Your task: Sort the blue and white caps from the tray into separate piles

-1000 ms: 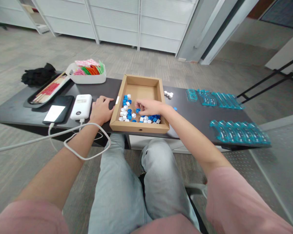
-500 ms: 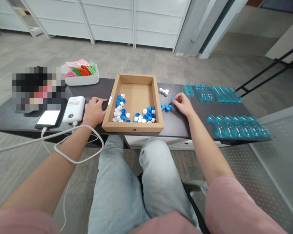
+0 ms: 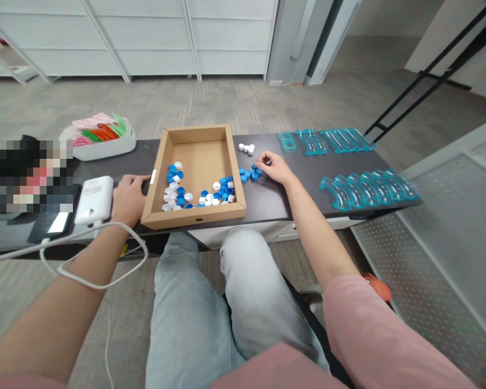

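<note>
My right hand [image 3: 276, 168] is at the right of the cardboard box [image 3: 198, 135], thumb and fingertips pinched at a blue hexagonal piece [image 3: 256, 169]. That piece is at the upper right of a small cluster of blue hexagonal pieces [image 3: 247, 175] on the table. Just behind them is a small group of white hexagonal pieces [image 3: 247, 148]. My left hand [image 3: 129, 199] rests on the table by the box's left wall, fingers stretched toward it. Inside the box, blue and white hexagonal pieces [image 3: 180, 191] gather along the left and front sides.
Clear teal plastic parts [image 3: 368, 189] lie in rows on the right of the dark table [image 3: 275, 202]. Left of my left hand are a white power bank [image 3: 94, 200], a phone [image 3: 56, 219] and looping white cable [image 3: 141, 237]. A white basket [image 3: 105, 148] holds colourful strips.
The view has turned, shifting the table leftward in the picture. My right hand, pinching the blue piece, is closer to the blue cluster. My left hand stays beside the box.
</note>
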Available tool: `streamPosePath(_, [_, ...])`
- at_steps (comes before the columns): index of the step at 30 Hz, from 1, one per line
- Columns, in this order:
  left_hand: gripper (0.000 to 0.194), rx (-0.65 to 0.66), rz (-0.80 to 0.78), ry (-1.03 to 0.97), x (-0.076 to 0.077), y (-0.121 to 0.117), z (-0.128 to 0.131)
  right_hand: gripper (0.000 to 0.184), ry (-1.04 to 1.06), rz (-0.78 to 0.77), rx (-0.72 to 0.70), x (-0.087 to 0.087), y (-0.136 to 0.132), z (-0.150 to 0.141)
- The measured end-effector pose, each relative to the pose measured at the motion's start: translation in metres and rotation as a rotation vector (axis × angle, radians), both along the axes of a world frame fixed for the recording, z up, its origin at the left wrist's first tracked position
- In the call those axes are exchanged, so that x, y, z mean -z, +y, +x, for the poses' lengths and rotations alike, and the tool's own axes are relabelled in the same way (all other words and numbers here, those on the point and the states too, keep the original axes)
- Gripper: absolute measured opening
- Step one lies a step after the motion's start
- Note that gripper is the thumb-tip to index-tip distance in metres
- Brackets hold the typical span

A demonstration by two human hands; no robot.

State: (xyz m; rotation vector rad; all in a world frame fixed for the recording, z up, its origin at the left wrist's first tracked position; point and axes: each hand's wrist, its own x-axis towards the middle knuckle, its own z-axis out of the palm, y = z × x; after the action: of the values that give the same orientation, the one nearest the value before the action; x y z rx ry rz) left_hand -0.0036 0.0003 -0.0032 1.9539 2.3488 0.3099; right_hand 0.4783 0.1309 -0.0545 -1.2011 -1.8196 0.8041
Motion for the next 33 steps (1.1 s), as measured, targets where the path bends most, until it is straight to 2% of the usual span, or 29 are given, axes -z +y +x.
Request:
streamPosePath(4, [0.073,0.010,0.013,-0.001,0.001,0.001,-0.001,0.017,0.031,0.014,0.031,0.002,0.002,0.000])
streamPosePath(9, [0.075,0.004,-0.007,-0.003,0.001,0.002,-0.001,0.033,-0.027,0.053,-0.031,0.005,0.003,0.003])
streamPosePath(18, [0.078,-0.003,-0.016,-0.024,-0.002,0.001,0.000,0.033,-0.129,0.079,-0.102,0.002,0.002,0.004])
streamPosePath(25, [0.080,0.005,-0.008,-0.034,-0.004,-0.002,0.002,0.029,-0.096,0.023,-0.057,-0.005,-0.004,0.000])
streamPosePath(33, [0.079,-0.005,-0.035,-0.008,-0.003,0.000,0.001,0.024,-0.055,-0.023,-0.017,-0.003,-0.002,0.000])
